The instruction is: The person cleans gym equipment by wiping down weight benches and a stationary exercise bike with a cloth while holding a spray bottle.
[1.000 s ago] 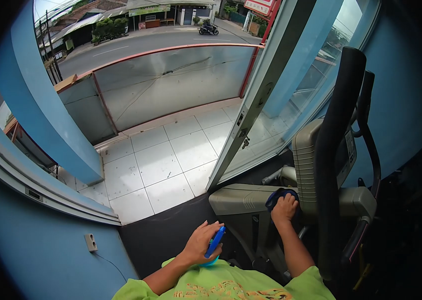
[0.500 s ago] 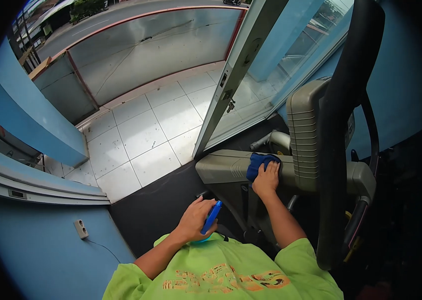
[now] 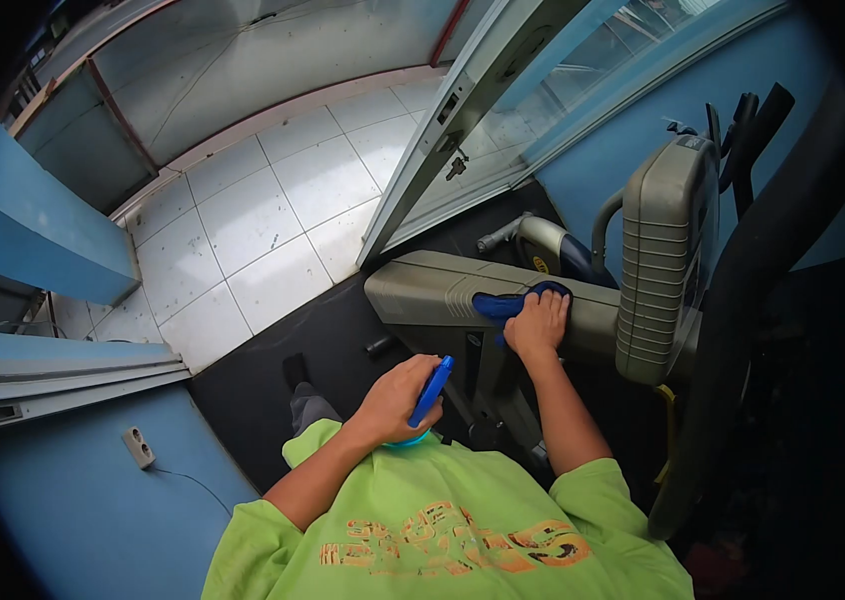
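My left hand [image 3: 398, 402] is wrapped round a spray bottle with a blue trigger head [image 3: 432, 390], held in front of my shirt. Most of the bottle is hidden by the hand; a bit of its turquoise body shows below. My right hand [image 3: 540, 325] presses a dark blue cloth [image 3: 499, 306] onto the top of a beige exercise machine's long housing [image 3: 423, 285]. Part of the cloth sticks out to the left of the fingers and part lies beyond them.
Right of my hand rises the machine's ribbed upright cover [image 3: 655, 260], with a thick black bar [image 3: 783, 270] alongside. A glass door [image 3: 443, 150] with keys [image 3: 457, 167] in its lock stands open onto white tiles [image 3: 273, 230]. A wall socket [image 3: 140, 447] is at left.
My right hand and the cloth have shifted slightly along the housing, and the cloth lies flatter. My view has moved, and a foot now shows at lower left. The left hand still holds the bottle.
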{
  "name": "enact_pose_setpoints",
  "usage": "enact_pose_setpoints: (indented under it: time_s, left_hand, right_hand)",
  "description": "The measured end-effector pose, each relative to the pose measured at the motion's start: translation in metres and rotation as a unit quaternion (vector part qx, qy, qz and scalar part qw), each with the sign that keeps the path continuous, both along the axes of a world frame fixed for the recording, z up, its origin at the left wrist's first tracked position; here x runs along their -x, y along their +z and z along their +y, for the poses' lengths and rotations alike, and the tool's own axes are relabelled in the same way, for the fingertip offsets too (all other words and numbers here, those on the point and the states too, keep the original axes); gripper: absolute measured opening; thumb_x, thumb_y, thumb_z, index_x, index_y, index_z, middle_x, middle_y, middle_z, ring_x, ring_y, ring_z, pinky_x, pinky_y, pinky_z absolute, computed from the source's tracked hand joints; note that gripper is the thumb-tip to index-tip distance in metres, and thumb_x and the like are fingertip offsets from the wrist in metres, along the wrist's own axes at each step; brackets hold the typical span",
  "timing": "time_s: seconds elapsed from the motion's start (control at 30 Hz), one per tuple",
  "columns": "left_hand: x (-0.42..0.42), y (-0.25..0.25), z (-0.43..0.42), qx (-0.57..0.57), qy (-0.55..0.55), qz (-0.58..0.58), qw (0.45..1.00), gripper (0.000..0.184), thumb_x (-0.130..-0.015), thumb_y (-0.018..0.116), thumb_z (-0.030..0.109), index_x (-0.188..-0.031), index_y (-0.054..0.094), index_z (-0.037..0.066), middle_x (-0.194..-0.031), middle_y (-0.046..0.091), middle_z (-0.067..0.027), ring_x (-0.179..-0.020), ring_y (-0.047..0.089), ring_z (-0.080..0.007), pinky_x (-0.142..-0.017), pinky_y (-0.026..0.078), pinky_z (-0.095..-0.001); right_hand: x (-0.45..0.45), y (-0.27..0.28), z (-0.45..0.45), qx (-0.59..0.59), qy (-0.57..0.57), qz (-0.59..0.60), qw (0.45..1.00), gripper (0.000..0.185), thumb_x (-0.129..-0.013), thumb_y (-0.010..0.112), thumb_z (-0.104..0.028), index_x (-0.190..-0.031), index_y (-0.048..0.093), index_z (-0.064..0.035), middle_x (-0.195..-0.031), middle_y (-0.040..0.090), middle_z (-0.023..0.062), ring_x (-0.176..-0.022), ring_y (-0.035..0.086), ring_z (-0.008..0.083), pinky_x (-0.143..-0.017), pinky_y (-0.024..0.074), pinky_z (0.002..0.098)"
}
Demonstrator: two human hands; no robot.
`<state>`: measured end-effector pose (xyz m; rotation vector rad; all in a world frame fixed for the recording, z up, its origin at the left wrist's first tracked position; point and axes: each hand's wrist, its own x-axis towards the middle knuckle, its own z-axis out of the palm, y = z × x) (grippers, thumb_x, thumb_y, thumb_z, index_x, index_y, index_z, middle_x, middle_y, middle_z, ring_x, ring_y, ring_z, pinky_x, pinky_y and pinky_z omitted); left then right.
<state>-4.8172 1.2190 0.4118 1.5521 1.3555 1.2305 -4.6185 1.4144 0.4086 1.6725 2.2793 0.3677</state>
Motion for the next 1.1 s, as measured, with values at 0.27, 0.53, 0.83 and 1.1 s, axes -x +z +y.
enact_pose_setpoints:
  time_s: [0.27,0.53,0.83,1.1]
  left_hand:
    - [0.088,-0.017,0.004,0.044,-0.07,0.012,0.997,0.056,-0.07,0.07,0.011,-0.122,0.051,0.001,-0.118,0.057,-0.0199,-0.105,0.057,-0.0404,-0.091,0.048,-0.0431]
    - [0.126,-0.054,0.013,0.116,-0.116,0.025,0.986,0.059,-0.069,0.072,0.012,-0.124,0.051,0.005,-0.122,0.056,-0.0201,-0.115,0.056,-0.0381,-0.095,0.048,-0.0444]
    - [0.09,-0.114,0.072,0.136,-0.194,-0.037,0.971,0.055,-0.069,0.071,0.01,-0.12,0.052,0.005,-0.119,0.057,-0.0183,-0.118,0.056,-0.037,-0.092,0.051,-0.044]
    - [0.05,-0.181,0.12,0.154,-0.145,-0.072,0.975,0.059,-0.068,0.072,0.009,-0.122,0.051,0.001,-0.12,0.057,-0.0187,-0.115,0.056,-0.038,-0.093,0.049,-0.044]
  right_hand:
    - [0.035,0.051,0.017,-0.089,-0.216,-0.024,0.972,0.056,-0.077,0.059,-0.026,-0.122,0.049,0.0053,-0.143,0.037,0.0324,-0.14,0.028,0.0428,-0.121,0.0095,0.0436]
    - [0.048,-0.03,0.078,0.178,-0.184,-0.12,0.959,0.068,-0.083,0.054,-0.039,-0.141,0.045,-0.0059,-0.146,0.042,0.0217,-0.14,0.032,0.0355,-0.119,0.0206,0.0435]
    - [0.045,-0.032,0.119,0.122,-0.335,-0.166,0.919,0.084,-0.082,0.053,-0.065,-0.144,0.045,-0.0095,-0.149,0.04,0.0188,-0.141,0.032,0.0346,-0.118,0.0187,0.0481]
    - [0.069,-0.064,0.081,0.244,-0.096,-0.218,0.94,0.088,-0.077,0.058,-0.068,-0.145,0.044,-0.013,-0.151,0.037,0.0207,-0.142,0.03,0.0355,-0.117,0.0179,0.0512]
